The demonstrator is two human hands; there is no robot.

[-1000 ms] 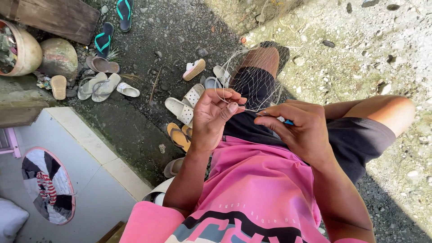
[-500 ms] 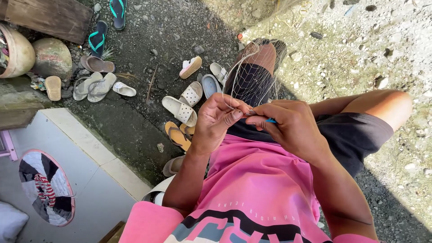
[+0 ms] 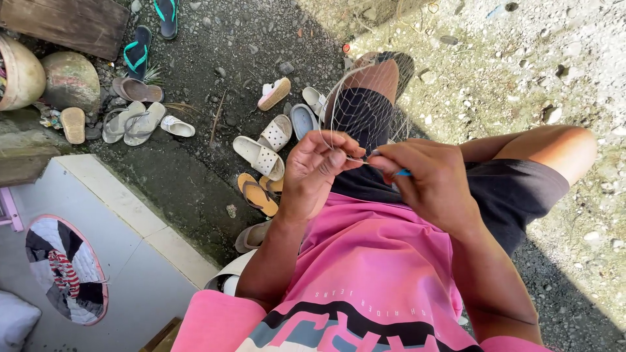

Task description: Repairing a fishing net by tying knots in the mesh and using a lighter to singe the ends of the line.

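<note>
The fishing net [image 3: 365,107] is the landmark here: a fine, pale, nearly see-through mesh draped over the person's raised knee [image 3: 375,75] and the dark shorts [image 3: 515,189]. It runs lengthwise from the knee back toward the pink shirt [image 3: 372,261], its near edge gathered between the two hands. The left hand [image 3: 316,173] pinches that near edge, fingertips pressed together on the strands. The right hand [image 3: 430,182], just beside it, is closed on a small blue tool [image 3: 402,173] (only its tip shows) whose point aims left, toward the other hand. To the right of the net lies open, sunlit gravel [image 3: 521,65]. To its left the ground is crowded with scattered sandals [image 3: 261,156], and farther left a raised tiled step [image 3: 130,215] edges the dirt.
</note>
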